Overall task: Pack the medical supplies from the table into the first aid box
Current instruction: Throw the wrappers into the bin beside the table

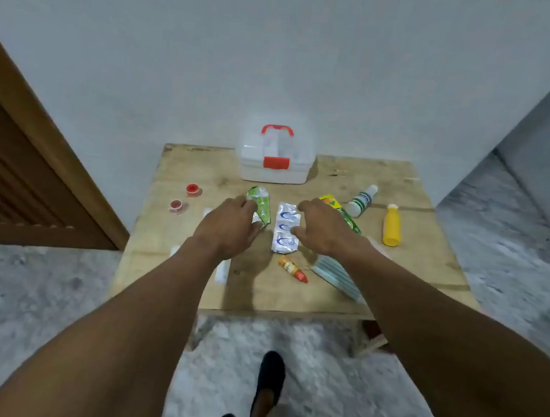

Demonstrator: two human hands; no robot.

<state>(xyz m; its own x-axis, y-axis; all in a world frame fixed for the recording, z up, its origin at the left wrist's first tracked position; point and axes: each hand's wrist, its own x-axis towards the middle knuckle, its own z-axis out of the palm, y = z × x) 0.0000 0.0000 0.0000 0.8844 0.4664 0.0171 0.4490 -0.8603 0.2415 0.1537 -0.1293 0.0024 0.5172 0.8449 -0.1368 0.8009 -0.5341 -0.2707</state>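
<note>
First aid box [274,160] sits closed at upper centre of the table [407,256], red latch down; supplies lie spread below it, nothing packed. Open the latch and lid first, then load flat packs before bottles. Left hand [229,224], centre frame, fingers curled at the green foil sachet [260,206], probably pinching it, contact blurred. Right hand [324,228] hovers palm down, fingers loosely spread and holding nothing, over the silver blister strip [285,228]. Both forearms reach forward from the bottom corners. White bottle [362,200] and yellow bottle [392,225] right of centre.
</note>
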